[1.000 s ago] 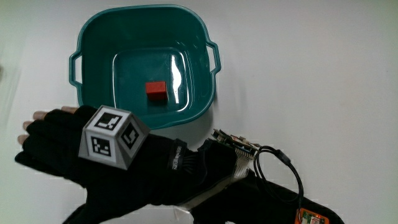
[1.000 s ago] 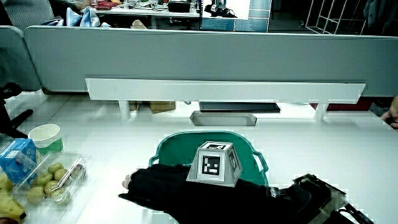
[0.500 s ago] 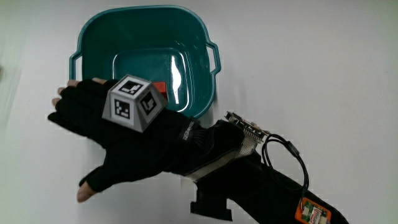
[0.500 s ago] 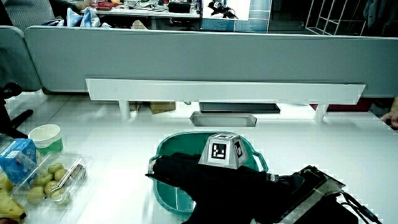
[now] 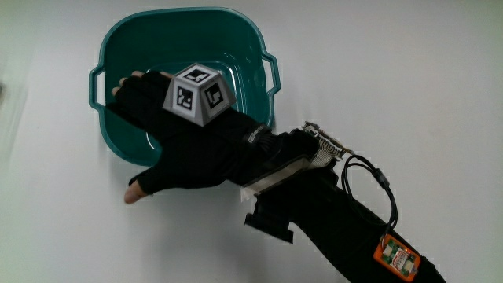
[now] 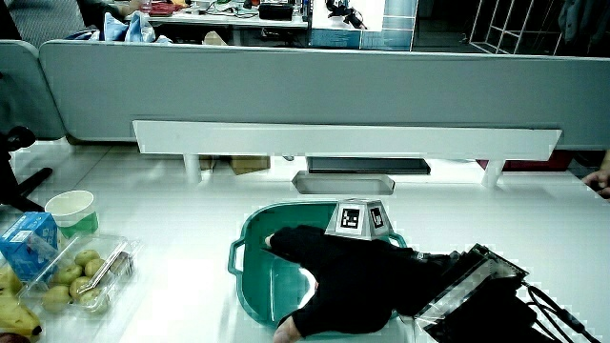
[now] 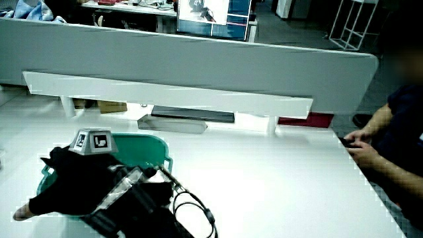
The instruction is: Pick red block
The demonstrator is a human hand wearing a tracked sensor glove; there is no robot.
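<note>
A teal basin [image 5: 189, 12] with two handles stands on the white table, seen in both side views as well [image 6: 250, 250] [image 7: 149, 142]. The gloved hand [image 5: 157, 126] reaches over and into it, fingers stretched toward the basin's floor, thumb outside the rim nearer to the person. A patterned cube [image 5: 200, 93] sits on the hand's back. The red block is hidden under the hand and cube. In both side views the hand [image 6: 334, 272] [image 7: 66, 175] lies low over the basin, holding nothing that shows.
The forearm carries a small board and a black cable [image 5: 369, 177]. In a side view, a paper cup [image 6: 70, 210], a blue carton [image 6: 27, 243] and a clear box of small fruit [image 6: 81, 276] stand near the table's edge, apart from the basin.
The hand has moved from the table beside the basin, nearer to the person, up over the rim and into the basin. It now covers the red block.
</note>
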